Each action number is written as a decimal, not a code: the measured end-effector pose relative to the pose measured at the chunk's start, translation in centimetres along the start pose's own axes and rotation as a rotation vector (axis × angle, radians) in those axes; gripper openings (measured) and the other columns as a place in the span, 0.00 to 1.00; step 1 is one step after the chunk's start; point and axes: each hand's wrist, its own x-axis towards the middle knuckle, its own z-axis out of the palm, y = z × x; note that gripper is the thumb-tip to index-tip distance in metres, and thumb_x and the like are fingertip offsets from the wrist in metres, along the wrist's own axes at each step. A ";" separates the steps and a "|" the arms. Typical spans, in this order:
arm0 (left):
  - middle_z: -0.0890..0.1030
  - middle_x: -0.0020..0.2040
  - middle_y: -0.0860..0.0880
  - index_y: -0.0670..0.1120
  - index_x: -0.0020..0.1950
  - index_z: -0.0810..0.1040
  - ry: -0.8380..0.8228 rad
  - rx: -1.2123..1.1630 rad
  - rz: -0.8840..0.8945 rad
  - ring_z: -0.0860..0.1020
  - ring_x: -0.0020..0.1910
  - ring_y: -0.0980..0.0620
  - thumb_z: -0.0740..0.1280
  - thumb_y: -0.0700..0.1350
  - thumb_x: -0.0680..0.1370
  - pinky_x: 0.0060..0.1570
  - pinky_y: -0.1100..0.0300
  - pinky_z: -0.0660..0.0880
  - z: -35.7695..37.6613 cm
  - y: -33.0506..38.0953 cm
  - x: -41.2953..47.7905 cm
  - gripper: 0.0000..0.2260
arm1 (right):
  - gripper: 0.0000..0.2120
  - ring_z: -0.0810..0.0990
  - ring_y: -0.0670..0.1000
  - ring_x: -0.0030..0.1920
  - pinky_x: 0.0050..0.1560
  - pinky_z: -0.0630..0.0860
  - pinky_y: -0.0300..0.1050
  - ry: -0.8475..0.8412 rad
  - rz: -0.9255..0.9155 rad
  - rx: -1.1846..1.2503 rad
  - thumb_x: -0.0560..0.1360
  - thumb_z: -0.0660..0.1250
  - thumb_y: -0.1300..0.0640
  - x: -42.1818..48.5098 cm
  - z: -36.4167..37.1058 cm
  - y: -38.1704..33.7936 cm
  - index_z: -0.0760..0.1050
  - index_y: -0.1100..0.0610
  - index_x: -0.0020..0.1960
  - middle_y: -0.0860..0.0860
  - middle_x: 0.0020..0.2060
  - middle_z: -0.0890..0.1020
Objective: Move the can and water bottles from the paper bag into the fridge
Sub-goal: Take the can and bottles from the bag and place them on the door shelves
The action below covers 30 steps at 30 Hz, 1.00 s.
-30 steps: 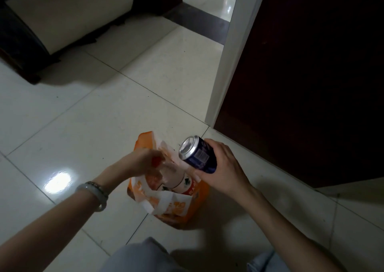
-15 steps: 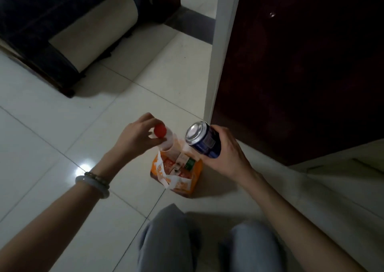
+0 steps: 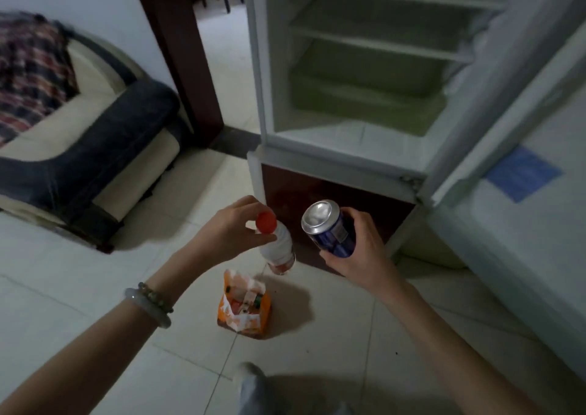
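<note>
My left hand (image 3: pixel 230 232) grips a clear water bottle (image 3: pixel 277 246) by its neck, just under the red cap, and the bottle hangs above the floor. A blue can (image 3: pixel 329 229) with a silver top sits tilted in my right hand (image 3: pixel 360 246). Below both, the orange and white paper bag (image 3: pixel 244 308) stands on the floor tiles with another bottle's label showing inside. The fridge (image 3: pixel 348 148) stands ahead with its upper compartment showing bare white shelves, and its door (image 3: pixel 520 148) is swung to the right.
A dark and cream sofa (image 3: pixel 79 142) with a plaid cloth fills the left. A dark wooden door frame (image 3: pixel 177 56) rises between sofa and fridge, with a doorway behind it. My grey trouser leg (image 3: pixel 253 389) shows at the bottom.
I have risen and the view has tilted up, so the open fridge is in sight. Both hands have lifted away from the bag, the left drawing the bottle clear out of it.
</note>
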 end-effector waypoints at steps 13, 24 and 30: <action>0.78 0.48 0.53 0.48 0.52 0.79 -0.038 -0.086 0.432 0.79 0.45 0.55 0.74 0.53 0.67 0.45 0.60 0.77 -2.1 18.9 8.2 0.17 | 0.37 0.71 0.49 0.57 0.55 0.69 0.39 0.453 0.099 -0.096 0.61 0.79 0.59 -10.1 -16.1 -2.0 0.66 0.56 0.65 0.48 0.55 0.69; 0.78 0.48 0.49 0.45 0.51 0.79 -0.141 -0.135 0.784 0.78 0.43 0.53 0.75 0.49 0.69 0.45 0.62 0.75 0.9 28.9 20.1 0.15 | 0.32 0.74 0.47 0.52 0.51 0.73 0.43 0.896 0.193 -0.187 0.59 0.75 0.57 -11.4 -21.4 -2.2 0.67 0.42 0.59 0.36 0.50 0.71; 0.77 0.47 0.47 0.44 0.52 0.78 -0.199 -0.031 0.857 0.75 0.42 0.52 0.73 0.51 0.70 0.43 0.59 0.71 5.1 31.2 24.8 0.16 | 0.35 0.73 0.51 0.58 0.57 0.74 0.51 0.946 0.354 -0.195 0.60 0.77 0.54 -10.6 -21.7 -0.2 0.66 0.45 0.63 0.47 0.54 0.72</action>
